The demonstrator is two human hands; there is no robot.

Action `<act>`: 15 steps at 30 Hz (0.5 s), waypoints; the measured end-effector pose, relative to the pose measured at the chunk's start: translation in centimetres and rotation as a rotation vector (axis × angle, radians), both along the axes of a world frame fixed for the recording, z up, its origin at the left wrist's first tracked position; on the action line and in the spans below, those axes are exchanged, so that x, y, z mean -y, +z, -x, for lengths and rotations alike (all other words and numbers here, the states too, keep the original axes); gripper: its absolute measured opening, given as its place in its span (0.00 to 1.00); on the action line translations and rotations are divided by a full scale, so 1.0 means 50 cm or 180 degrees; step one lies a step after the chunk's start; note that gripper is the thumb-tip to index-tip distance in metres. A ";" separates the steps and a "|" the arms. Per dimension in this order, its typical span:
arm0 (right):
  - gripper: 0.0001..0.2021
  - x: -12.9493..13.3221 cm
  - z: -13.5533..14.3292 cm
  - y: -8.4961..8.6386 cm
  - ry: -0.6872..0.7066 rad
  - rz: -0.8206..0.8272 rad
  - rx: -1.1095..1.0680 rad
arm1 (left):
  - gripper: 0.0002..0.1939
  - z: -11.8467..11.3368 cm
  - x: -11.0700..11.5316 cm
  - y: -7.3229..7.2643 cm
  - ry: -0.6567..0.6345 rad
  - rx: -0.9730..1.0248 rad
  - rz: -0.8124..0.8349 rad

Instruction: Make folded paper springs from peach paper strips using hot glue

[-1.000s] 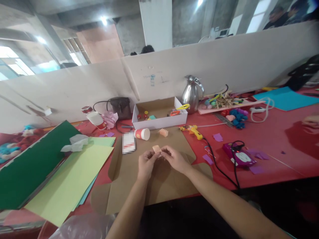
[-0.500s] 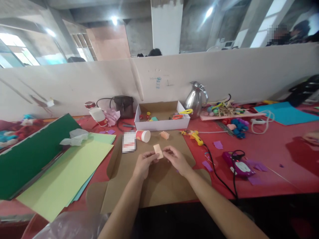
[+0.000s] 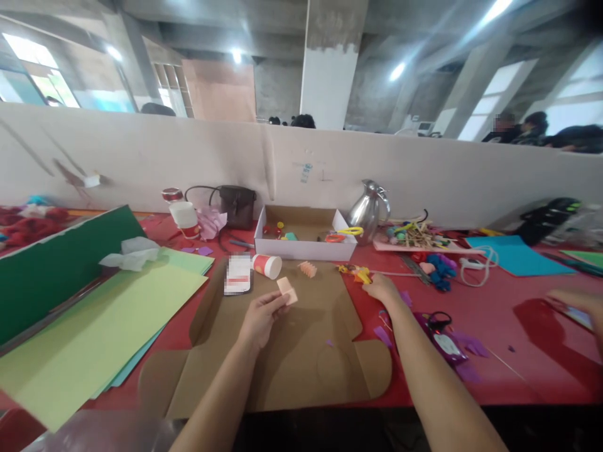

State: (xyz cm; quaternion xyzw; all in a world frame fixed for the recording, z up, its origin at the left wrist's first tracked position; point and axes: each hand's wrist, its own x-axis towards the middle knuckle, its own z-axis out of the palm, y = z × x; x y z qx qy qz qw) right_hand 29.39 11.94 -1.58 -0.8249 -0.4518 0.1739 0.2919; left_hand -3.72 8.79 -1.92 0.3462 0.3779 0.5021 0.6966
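My left hand pinches a small folded piece of peach paper above the flattened brown cardboard. My right hand reaches out to the right and is closed around the handle of the yellow hot glue gun, hiding most of it. Beyond the left hand, a pleated peach paper strip rests on the cardboard. A paper cup lies on its side to its left, beside a white packet.
A white box with scissors stands behind the cardboard, a steel jug beside it. Green and yellow sheets lie left. A purple device with a black cable sits right. Another person's hand shows at the right edge.
My right hand has left the peach paper and moved right onto the glue gun. My left hand keeps the paper, shifted slightly left. The view has tilted up a little.
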 end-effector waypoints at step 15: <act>0.14 0.124 0.114 0.057 0.0760 -0.1113 -0.3128 | 0.20 -0.012 -0.007 -0.030 0.0269 -0.0371 -0.0077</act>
